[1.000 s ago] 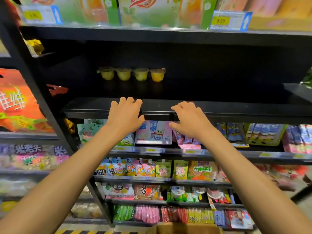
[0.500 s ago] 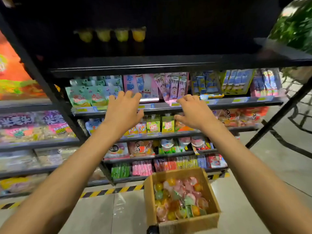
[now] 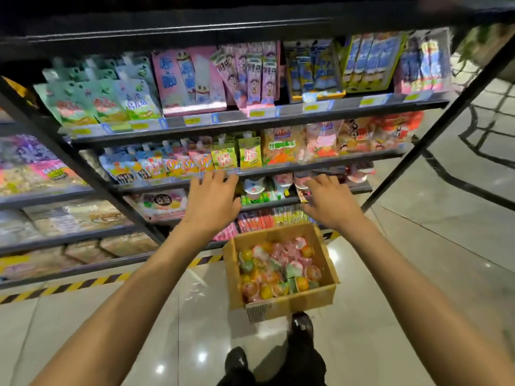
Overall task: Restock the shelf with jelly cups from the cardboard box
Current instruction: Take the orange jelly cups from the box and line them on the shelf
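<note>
Reaching: both arms are stretched forward and down, with the left hand [image 3: 213, 200] and the right hand [image 3: 328, 201] side by side, palms down, above the cardboard box [image 3: 289, 303].
Left hand grip: fingers spread and loosely curved, holding nothing; it sits in front of the lower snack tiers, up and to the left of the box.
Right hand grip: likewise empty, fingers apart and extended, just beyond the far rim of the box.
Why both hands are free: with two bare palms aimed at the box, the likely intent is to pick up cups with each hand at once.
Jelly cups [image 3: 274, 270]: piled loose in the box, mixed orange, pink and green, lying at all angles, so each needs righting before it can stand on a shelf.
Box placement: on the shiny floor [image 3: 418, 274] at the foot of the rack, just ahead of the person's shoes [image 3: 302, 324], near enough to stoop to without stepping.
Dark shelf [image 3: 195, 29]: its front edge runs along the top of the view, far above the box; this is probably the tier to fill, though its surface is out of sight.
Neighbouring stock: pouches [image 3: 106, 104] and cartons fill the tiers below, leaving no room there.
Stage: judged to be the start of another pickup, with no cup in hand.
</note>
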